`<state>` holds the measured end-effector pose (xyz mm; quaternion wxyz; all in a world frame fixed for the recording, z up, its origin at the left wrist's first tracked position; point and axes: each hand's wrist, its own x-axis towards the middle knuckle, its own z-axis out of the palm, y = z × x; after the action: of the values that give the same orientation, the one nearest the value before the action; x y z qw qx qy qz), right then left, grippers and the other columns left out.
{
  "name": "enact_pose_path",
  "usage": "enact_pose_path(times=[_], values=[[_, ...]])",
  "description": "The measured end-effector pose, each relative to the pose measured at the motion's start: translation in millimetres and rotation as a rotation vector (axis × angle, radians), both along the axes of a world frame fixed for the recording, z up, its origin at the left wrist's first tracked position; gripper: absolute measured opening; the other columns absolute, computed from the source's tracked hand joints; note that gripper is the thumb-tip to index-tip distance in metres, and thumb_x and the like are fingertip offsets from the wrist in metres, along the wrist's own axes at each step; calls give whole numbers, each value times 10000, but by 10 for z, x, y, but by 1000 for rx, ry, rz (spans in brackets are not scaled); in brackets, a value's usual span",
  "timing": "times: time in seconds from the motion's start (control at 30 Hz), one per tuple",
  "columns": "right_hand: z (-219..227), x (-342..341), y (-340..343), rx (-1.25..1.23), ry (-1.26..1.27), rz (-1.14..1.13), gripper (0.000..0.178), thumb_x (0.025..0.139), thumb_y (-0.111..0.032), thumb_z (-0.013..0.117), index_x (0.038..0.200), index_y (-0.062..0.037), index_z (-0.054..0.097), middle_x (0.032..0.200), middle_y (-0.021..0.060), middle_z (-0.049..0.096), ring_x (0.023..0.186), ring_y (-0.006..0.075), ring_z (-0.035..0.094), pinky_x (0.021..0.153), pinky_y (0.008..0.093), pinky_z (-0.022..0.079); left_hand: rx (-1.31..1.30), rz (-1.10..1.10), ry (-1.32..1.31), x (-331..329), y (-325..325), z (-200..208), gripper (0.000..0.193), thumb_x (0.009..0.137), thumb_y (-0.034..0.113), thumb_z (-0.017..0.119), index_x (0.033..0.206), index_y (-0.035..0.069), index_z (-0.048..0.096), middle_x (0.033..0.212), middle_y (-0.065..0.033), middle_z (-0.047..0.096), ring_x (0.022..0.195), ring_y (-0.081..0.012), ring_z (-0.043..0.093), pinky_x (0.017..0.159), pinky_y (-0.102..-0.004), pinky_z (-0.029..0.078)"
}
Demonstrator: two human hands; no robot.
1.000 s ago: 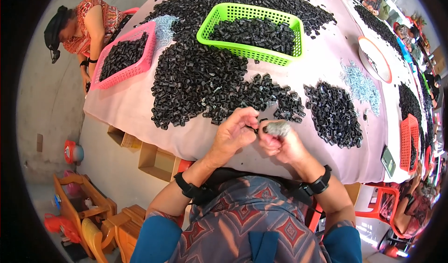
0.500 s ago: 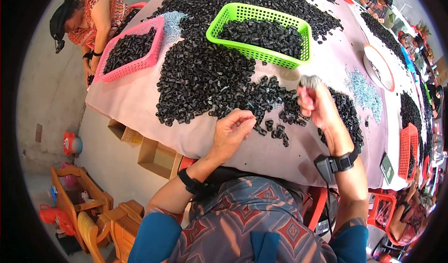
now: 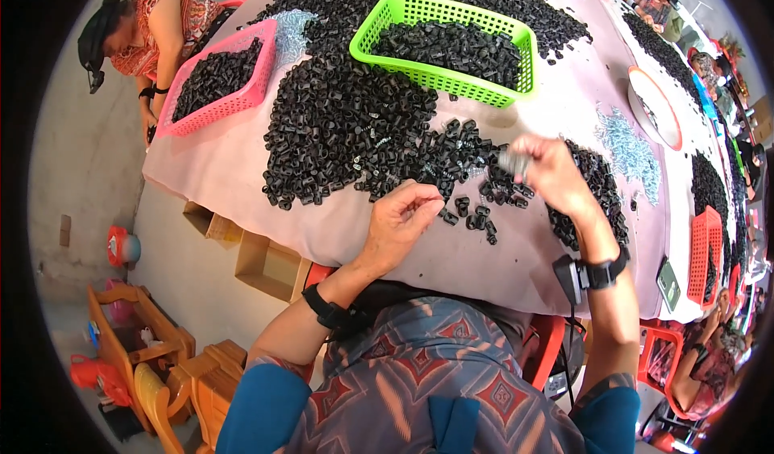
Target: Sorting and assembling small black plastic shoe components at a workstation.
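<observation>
My left hand (image 3: 401, 227) is closed in a pinch, low over the front edge of the pile of small black plastic parts (image 3: 339, 131); whatever its fingertips hold is too small to make out. To its right, my right hand (image 3: 551, 173) is closed around a silvery-grey clump (image 3: 514, 162), blurred by motion, above scattered black parts. Small silver coils, which look like springs (image 3: 380, 142), lie among the black parts between and beyond my hands. A second pile of black parts (image 3: 587, 181) sits beside and partly under my right wrist.
A green basket (image 3: 443, 73) of black parts stands beyond my hands, with a pink basket (image 3: 218, 115) at left. Silvery small pieces (image 3: 629, 160) lie at right near a white bowl (image 3: 655, 107) and phone (image 3: 668, 285). Another person (image 3: 165, 27) works at far left.
My right hand has moved left and slightly down with the silvery-grey clump. My left hand keeps its pinch in nearly the same place. The whole view has shifted slightly.
</observation>
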<state>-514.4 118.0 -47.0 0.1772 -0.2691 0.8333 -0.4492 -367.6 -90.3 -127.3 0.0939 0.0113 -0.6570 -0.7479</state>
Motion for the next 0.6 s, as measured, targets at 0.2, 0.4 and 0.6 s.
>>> enact_pose_path(times=[0.2, 0.4, 0.6], values=[[-283, 435, 204, 52, 321, 261, 425, 670, 130, 596, 1049, -57, 628, 885, 107, 609, 833, 314, 647, 717, 354, 538, -52, -18, 35, -15, 30, -22, 83, 933, 22, 596, 999, -3, 638, 864, 6, 548, 700, -54, 521, 611, -200, 437], [-142, 576, 86, 332, 525, 351, 538, 644, 80, 660, 1141, -118, 604, 963, 75, 545, 894, 300, 626, 707, 403, 533, -102, -4, 57, -29, 33, -80, 92, 920, -2, 601, 1002, 1, 643, 869, 12, 534, 706, -45, 510, 609, -195, 426], [-231, 499, 93, 341, 601, 341, 464, 622, 51, 674, 1058, -90, 602, 905, 79, 549, 812, 306, 634, 660, 404, 531, -160, -10, 66, -28, 17, -82, 91, 916, -6, 606, 998, 2, 644, 866, 15, 532, 703, -46, 507, 611, -198, 423]])
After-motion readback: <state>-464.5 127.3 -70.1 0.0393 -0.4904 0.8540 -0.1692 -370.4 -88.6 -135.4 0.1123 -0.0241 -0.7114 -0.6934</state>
